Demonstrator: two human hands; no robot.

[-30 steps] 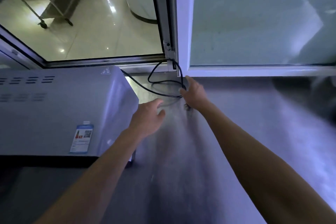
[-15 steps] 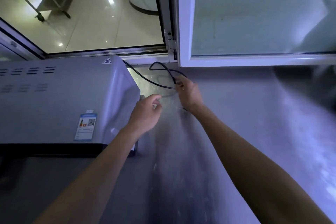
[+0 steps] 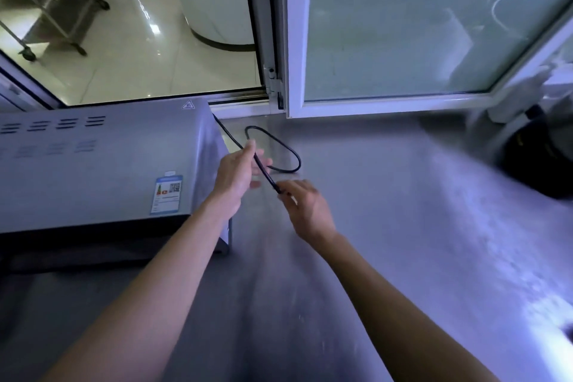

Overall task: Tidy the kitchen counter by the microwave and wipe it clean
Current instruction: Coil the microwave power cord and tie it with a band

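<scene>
A silver microwave point(image 3: 93, 164) stands at the left on the steel counter point(image 3: 387, 226). Its black power cord point(image 3: 291, 152) runs from behind the microwave's back right corner and loops over the counter beside it. My left hand point(image 3: 235, 174) holds the cord next to the microwave's side, fingers curled round it. My right hand point(image 3: 305, 208) pinches the cord's near end just in front of the left hand. The plug itself is hidden in the right hand.
A white-framed window point(image 3: 403, 31) stands open above the counter's back edge. A dark round object point(image 3: 539, 161) with white parts sits at the far right. A sticker point(image 3: 167, 194) marks the microwave's top.
My right hand has pulled the cord back from the window ledge toward me. My left hand has closed on the cord. The loop now lies lower on the counter.
</scene>
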